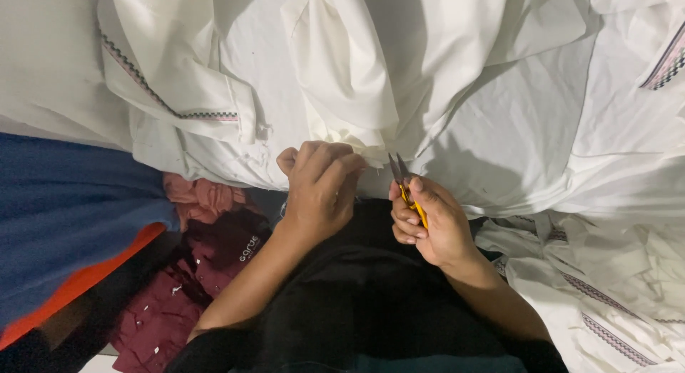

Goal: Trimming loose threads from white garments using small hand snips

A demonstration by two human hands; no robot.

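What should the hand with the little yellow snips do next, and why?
Probably ease the blades forward to the pinched edge. The right hand holds the small yellow-handled thread snips with the points up, just short of the white cotton garment. The left hand has a fold of that cloth in its grip right beside them. No loose thread is clear enough to see.

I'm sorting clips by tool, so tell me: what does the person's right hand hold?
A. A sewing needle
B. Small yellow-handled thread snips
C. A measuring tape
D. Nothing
B. The right hand grips small yellow-handled thread snips, blades pointing up toward the edge of the white garment that the left hand pinches.
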